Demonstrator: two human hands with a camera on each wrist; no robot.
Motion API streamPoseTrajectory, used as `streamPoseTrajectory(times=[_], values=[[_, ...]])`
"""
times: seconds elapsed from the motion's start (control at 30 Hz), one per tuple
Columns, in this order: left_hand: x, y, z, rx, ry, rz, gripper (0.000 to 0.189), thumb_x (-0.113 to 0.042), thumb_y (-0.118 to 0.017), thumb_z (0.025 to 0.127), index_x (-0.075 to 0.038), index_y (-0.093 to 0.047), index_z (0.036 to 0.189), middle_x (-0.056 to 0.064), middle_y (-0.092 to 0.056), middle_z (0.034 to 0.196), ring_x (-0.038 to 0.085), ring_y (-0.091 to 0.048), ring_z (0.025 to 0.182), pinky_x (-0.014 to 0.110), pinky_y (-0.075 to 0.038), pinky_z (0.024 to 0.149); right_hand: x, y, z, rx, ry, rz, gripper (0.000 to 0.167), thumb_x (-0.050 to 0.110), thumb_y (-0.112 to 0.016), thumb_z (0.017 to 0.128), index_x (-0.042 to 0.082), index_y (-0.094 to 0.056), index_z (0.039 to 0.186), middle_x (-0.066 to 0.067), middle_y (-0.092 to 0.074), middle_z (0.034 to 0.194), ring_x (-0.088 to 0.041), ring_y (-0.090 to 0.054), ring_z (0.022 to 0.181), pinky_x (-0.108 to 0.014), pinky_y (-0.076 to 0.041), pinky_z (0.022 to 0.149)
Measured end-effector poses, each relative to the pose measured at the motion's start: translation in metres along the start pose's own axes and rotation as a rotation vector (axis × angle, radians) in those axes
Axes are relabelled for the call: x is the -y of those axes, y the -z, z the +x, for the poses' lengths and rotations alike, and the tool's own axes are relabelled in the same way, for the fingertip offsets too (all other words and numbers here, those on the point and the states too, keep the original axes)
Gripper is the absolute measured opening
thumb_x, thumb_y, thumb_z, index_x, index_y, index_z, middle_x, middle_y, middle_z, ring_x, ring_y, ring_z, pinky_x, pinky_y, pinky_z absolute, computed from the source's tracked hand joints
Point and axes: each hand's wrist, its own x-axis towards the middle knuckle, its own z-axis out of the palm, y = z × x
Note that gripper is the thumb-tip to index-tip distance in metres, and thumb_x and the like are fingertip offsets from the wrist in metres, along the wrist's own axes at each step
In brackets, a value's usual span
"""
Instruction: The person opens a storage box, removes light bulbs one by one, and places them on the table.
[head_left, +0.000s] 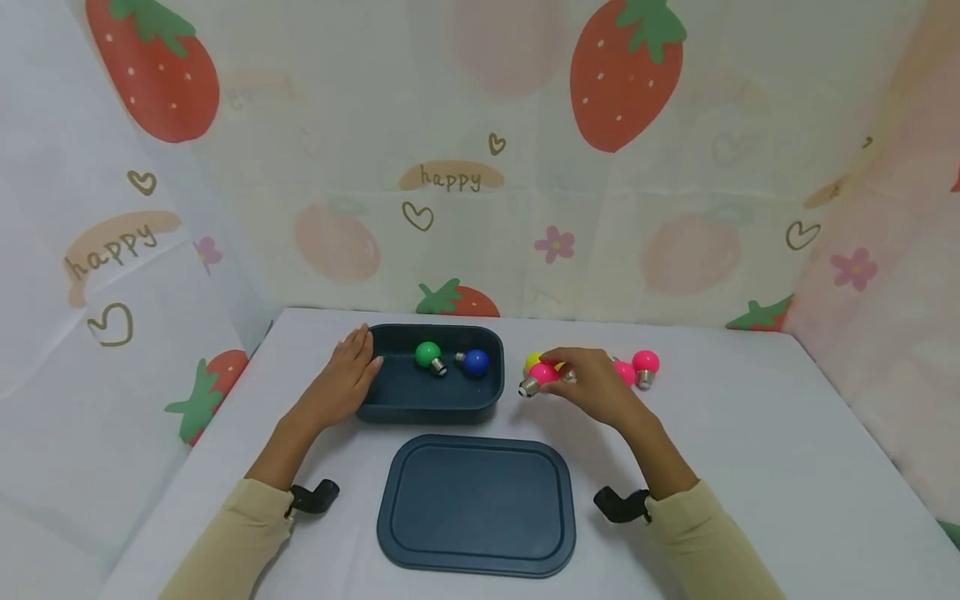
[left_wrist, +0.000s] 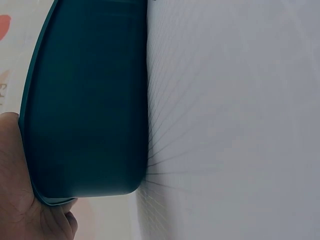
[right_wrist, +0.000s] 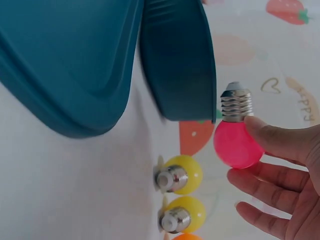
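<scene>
Right hand (head_left: 594, 385) pinches a pink bulb (head_left: 543, 373) above the counter (head_left: 757, 442), its axis slanting, metal base pointing leftward and toward the person. From that hand the box (head_left: 427, 414) lies left, apart from the bulb. Left hand (head_left: 341, 387), fingers extended, rests against the box's left end.

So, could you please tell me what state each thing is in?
Container: upright, uncovered
Lid: off, lying flat
Green bulb: inside container
Blue bulb: inside container
Held pink bulb: raised, pinched by right hand
Other pink bulbs: on table
Yellow bulbs: on table
Orange bulb: barely in view
Left hand: touching container
</scene>
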Motion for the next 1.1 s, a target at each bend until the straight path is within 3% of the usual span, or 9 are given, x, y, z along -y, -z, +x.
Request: streamPoseTrajectory(times=[0.33, 0.63, 1.1], values=[[-0.003, 0.0, -0.006, -0.01, -0.002, -0.019, 0.065, -0.033, -0.029, 0.113, 0.016, -0.018, 0.154, 0.03, -0.011, 0.165, 0.045, -0.007, 0.153, 0.06, -0.009, 0.122, -0.014, -0.005, -0.003, -0.002, -0.02, -0.034, 0.047, 0.018, -0.085, 0.084, 0.006, -0.07, 0.127, -0.012, -0.071, 0.121, -0.028, -0.067, 0.101, -0.035, -0.06, 0.076], [-0.003, 0.003, -0.005, -0.007, 0.0, -0.004, 0.064, -0.031, -0.029, 0.113, 0.017, -0.018, 0.153, 0.031, -0.011, 0.165, 0.045, -0.007, 0.153, 0.061, -0.01, 0.121, -0.014, -0.009, 0.001, 0.112, -0.021, -0.081, 0.04, 0.016, -0.087, 0.082, 0.01, -0.075, 0.12, -0.003, -0.073, 0.107, -0.024, -0.065, 0.098, -0.033, -0.058, 0.078], [-0.002, 0.002, -0.001, 0.003, 0.005, 0.0, 0.064, -0.032, -0.028, 0.113, 0.015, -0.015, 0.154, 0.029, -0.008, 0.166, 0.044, -0.005, 0.154, 0.059, -0.007, 0.122, -0.017, -0.011, 0.002, 0.15, -0.012, -0.129, 0.033, 0.009, -0.085, 0.083, 0.011, -0.076, 0.114, -0.001, -0.072, 0.099, -0.022, -0.064, 0.093, -0.031, -0.058, 0.076]])
